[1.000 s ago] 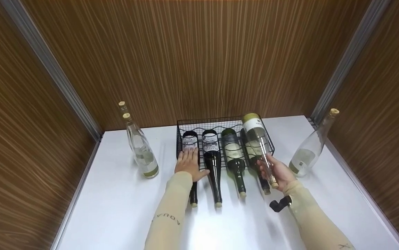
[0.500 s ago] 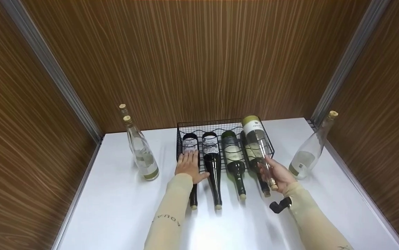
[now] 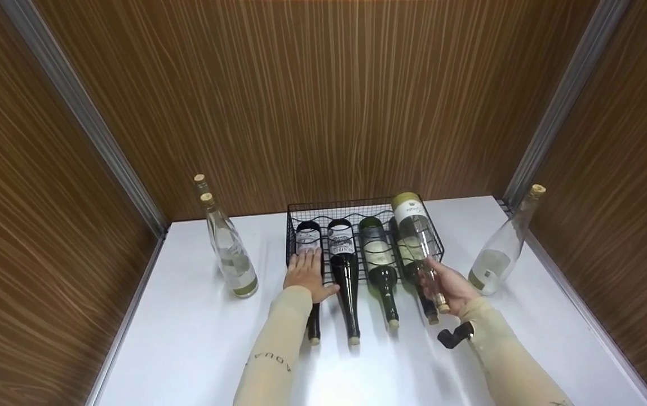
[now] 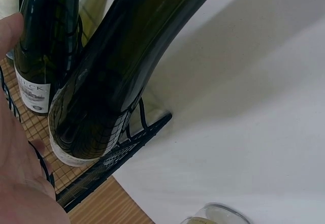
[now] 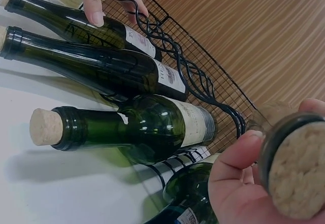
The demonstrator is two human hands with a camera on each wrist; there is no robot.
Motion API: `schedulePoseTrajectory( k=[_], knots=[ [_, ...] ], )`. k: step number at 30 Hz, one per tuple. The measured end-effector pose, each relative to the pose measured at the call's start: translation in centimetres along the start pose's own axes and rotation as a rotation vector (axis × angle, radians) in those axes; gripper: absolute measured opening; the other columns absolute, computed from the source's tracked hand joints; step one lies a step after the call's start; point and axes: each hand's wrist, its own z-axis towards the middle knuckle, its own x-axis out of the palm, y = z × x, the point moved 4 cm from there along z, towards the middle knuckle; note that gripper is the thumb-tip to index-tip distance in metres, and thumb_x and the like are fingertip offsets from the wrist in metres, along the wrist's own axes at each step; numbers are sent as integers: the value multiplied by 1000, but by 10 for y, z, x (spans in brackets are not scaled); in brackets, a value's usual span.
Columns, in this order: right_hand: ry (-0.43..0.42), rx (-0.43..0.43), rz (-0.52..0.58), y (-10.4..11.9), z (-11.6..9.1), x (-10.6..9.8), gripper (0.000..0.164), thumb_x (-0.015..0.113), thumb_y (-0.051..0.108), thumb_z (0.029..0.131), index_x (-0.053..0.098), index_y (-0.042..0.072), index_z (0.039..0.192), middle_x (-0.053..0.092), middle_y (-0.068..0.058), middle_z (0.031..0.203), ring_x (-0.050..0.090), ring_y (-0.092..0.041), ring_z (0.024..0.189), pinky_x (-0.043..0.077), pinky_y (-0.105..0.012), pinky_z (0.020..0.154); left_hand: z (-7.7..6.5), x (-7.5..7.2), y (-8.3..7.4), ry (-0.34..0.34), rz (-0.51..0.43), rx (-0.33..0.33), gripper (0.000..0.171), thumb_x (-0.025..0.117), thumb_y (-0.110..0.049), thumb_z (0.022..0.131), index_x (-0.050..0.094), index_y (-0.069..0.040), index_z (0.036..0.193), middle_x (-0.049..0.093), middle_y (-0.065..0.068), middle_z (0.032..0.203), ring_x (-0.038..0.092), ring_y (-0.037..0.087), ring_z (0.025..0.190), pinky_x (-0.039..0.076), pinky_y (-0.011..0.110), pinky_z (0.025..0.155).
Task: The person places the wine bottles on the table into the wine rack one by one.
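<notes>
A black wire rack (image 3: 439,245) holds several dark and green wine bottles lying with their corked necks toward me. My left hand (image 3: 304,277) rests, fingers extended, over the leftmost dark bottle (image 3: 314,324) and the rack's front; in the left wrist view the palm lies beside the rack's wires. My right hand (image 3: 452,285) grips the neck of a clear bottle (image 3: 413,223) with a white label and gold-coloured base end. That bottle lies above the rightmost green bottle (image 3: 411,248), base pointing away. Its cork (image 5: 299,170) is close up in the right wrist view.
Corked clear bottles stand upright on the white table (image 3: 188,338): a near one (image 3: 233,256) and another (image 3: 202,186) behind it at left, and a third (image 3: 498,254) at right. Wood-grain panels (image 3: 323,101) enclose the back and sides. A black device (image 3: 455,335) sits on my right wrist.
The clear bottle in my right hand has turned about its length, bringing its label print toward the middle. My left hand stays in place. The whole head view has shifted slightly.
</notes>
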Motion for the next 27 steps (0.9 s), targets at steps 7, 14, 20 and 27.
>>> schedulePoseTrajectory(
  k=[7,14,20,27],
  knots=[
    [-1,23,-127,1,-1,1,37,43,42,95,45,8,107,51,-6,85,48,-17,68,41,-29,59,-3,2,1,34,-15,-15,102,42,-72,79,0,-8,147,4,14,151,-2,30,137,-5,45,108],
    [-2,3,-146,4,-4,-1,33,40,44,96,44,14,109,48,-8,96,48,-18,74,41,-29,63,0,2,-2,20,26,-4,103,40,-74,78,0,-9,147,6,13,151,1,28,137,-5,44,108],
    [20,-17,-165,7,-6,7,38,39,43,96,40,10,114,48,-10,101,49,-17,78,42,-29,66,0,2,-1,-7,40,5,103,39,-74,78,2,-8,147,8,14,151,4,28,137,-4,43,108],
    [68,-14,-227,14,-12,7,34,37,41,97,38,11,113,45,-11,110,48,-18,87,42,-31,76,-1,2,-4,11,24,-4,104,41,-73,78,-4,-9,146,1,11,152,-3,25,137,-6,41,108]
  ],
)
